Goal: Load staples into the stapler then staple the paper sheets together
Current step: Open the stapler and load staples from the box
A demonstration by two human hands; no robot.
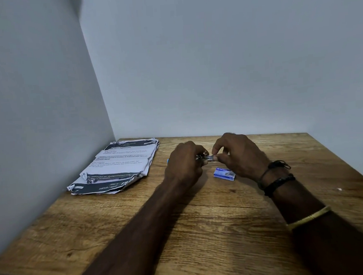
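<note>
Between the hands, just above the wooden table [204, 232], the stapler [201, 157] sits mostly hidden in the left hand [183, 162], whose fingers curl round it. Its long axis runs left to right, with the metal end toward the right hand [236, 155], which pinches what is likely a staple strip [211, 157] there. Fed askew, the strip could snap or jam. The staple box [224, 174] lies just beside the right hand; the paper sheets [118, 165] lie well apart, to the left.

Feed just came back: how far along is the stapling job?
Done: staple box sits out on the table. In hand: left grip holds the stapler, right grip pinches a staple strip at it. Left: stapling the paper sheets, lying apart by the wall.
</note>
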